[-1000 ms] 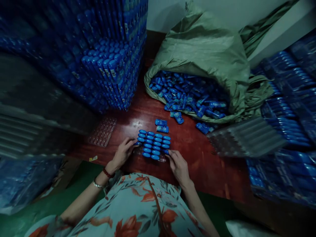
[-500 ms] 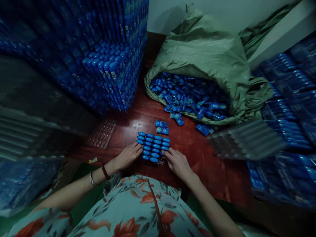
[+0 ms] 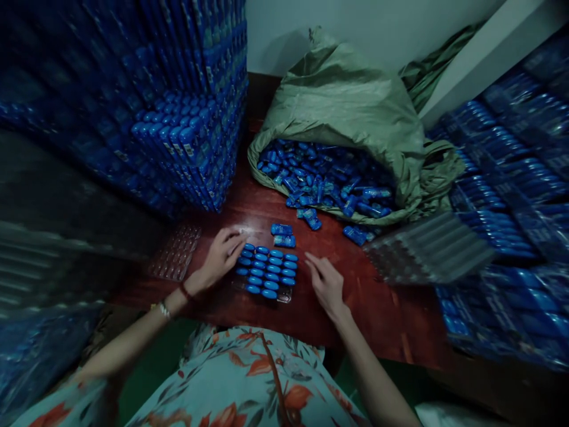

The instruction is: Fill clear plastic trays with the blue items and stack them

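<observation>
Several small blue bottles [image 3: 272, 268] stand in rows, tops up, in a clear plastic tray [image 3: 285, 295] on the red-brown table. A few bare cells show at the tray's lower corners. My left hand [image 3: 222, 252] is at the upper left of the rows, its fingers apart, with nothing seen in it. To the right of the rows, my right hand [image 3: 326, 281] hovers with forefinger stretched out and no bottle in it. Two loose blue bottles [image 3: 283, 235] lie just beyond the tray.
A green woven sack [image 3: 342, 101] lies with its mouth toward me, spilling blue bottles [image 3: 329, 178]. Tall stacks of filled blue packs [image 3: 186, 130] rise at left, with more packs [image 3: 498, 207] at right. Clear trays [image 3: 175, 252] lie left; a stack of trays [image 3: 431, 249] sits right.
Both hands have let go of the bottles at the sides of the tray. My left hand moved up and away; my right moved to the right. The view has shifted slightly.
</observation>
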The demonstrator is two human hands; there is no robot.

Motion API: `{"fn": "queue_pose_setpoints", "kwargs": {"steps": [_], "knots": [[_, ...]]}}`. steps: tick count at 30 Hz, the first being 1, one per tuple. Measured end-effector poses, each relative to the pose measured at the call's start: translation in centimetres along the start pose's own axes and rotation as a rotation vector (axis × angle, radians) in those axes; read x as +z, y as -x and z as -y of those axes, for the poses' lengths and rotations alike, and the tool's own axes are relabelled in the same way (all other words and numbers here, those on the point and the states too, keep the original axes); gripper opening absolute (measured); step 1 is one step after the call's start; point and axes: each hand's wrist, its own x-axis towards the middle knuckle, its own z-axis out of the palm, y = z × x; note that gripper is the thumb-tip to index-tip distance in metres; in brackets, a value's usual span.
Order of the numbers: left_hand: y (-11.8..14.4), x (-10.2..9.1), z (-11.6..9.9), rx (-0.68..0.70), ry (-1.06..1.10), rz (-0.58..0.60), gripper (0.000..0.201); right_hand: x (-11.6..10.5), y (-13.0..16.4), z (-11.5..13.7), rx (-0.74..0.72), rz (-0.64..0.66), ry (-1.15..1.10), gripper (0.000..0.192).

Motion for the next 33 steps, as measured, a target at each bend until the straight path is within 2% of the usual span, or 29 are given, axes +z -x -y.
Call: {"fn": "queue_pose_setpoints", "kwargs": {"steps": [1,2,5,7,8,10,12,15,19,22,24,27,30,33], "knots": [[-2.2,0.6,0.2,-0.024,0.02,0.058,0.027,0.5,-1.3,-0.6,0.075,-0.009,-0.053,0.028],[-4.5,1.5,0.5,-0.027,0.014,0.164,0.027,1.2,-2.8,-1.1,0.119,0.037,-0.09,0.026],[-10.3,4.9,0.9,0.002,-0.112,0.516,0.029,3.2,-6.8,-2.4,0.113,0.34,-0.085,0.025],[-12.6,6.9,1.1,0.013,-0.129,0.597,0.029,4.2,-8.4,-3.0,0.077,0.489,-0.023,0.028],[-13.2,7.6,1.1,0.016,-0.121,0.61,0.028,4.4,-8.6,-3.2,0.068,0.521,0.005,0.029],[-13.5,8.0,1.5,0.017,-0.09,0.612,0.025,4.3,-8.1,-3.7,0.082,0.491,0.02,0.024],[-12.5,7.1,2.1,0.005,-0.061,0.603,0.017,3.4,-6.4,-4.2,0.139,0.385,-0.033,0.018],[-8.9,3.9,3.4,-0.077,0.012,0.487,0.017,0.8,-2.0,-4.8,0.281,0.234,-0.192,0.022],[-0.6,-1.5,4.1,-0.352,0.179,0.118,0.029,-2.7,4.9,-3.7,0.57,0.174,-0.459,0.034],[5.4,-4.0,3.2,-0.453,0.208,0.013,0.032,-3.7,7.8,-0.9,0.645,0.118,-0.51,0.033],[8.0,-4.5,1.9,-0.481,0.212,0.009,0.031,-3.4,8.1,1.3,0.557,0.105,-0.461,0.025],[9.4,-3.7,-0.3,-0.428,0.203,0.035,0.023,-2.0,7.1,3.5,0.306,0.066,-0.387,0.013],[9.1,-2.4,-1.9,-0.304,0.142,0.05,0.018,-0.7,6.1,3.7,0.079,0.117,-0.315,0.019],[8.8,-1.7,-2.3,-0.188,0.017,0.136,0.026,-0.6,5.6,2.9,-0.044,0.2,-0.216,0.027]]}}
